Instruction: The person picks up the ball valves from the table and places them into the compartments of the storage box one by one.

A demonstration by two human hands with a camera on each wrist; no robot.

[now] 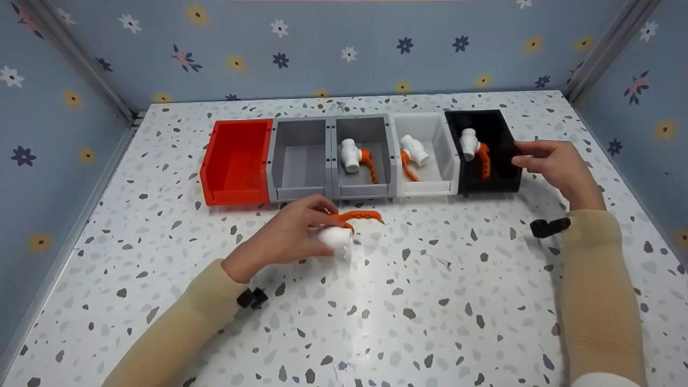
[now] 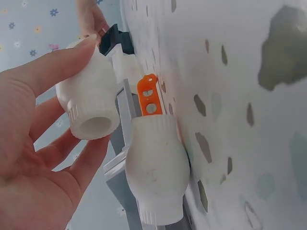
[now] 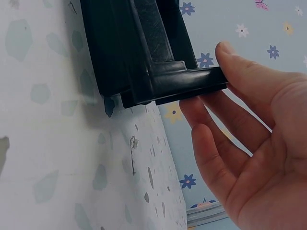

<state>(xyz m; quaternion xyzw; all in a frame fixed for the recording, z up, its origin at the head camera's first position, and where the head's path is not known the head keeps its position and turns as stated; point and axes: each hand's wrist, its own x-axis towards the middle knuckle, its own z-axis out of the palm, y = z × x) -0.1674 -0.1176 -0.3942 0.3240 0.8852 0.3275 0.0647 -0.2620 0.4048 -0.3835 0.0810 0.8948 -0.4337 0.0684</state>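
Observation:
My left hand (image 1: 293, 231) holds a white valve (image 2: 93, 96) between thumb and fingers, over the table in front of the grey bins. In the left wrist view, a second white valve (image 2: 158, 167) with an orange handle (image 2: 149, 98) lies below it, close to the table surface. Seen from the head, the hand and held valve partly cover what is beneath. Over at the right, my right hand (image 1: 561, 164) pinches the side rim of a black bin (image 3: 187, 84), thumb on one side and fingers on the other. Inside that bin lies a white valve (image 1: 469, 144) with an orange handle.
Left of the black bin, a white bin (image 1: 446, 145) and a grey bin (image 1: 361, 191) each contain one valve. Another grey bin (image 1: 301, 161) and a red bin (image 1: 236, 161) complete the row. Flower-patterned walls (image 1: 344, 48) border the speckled table (image 1: 430, 322).

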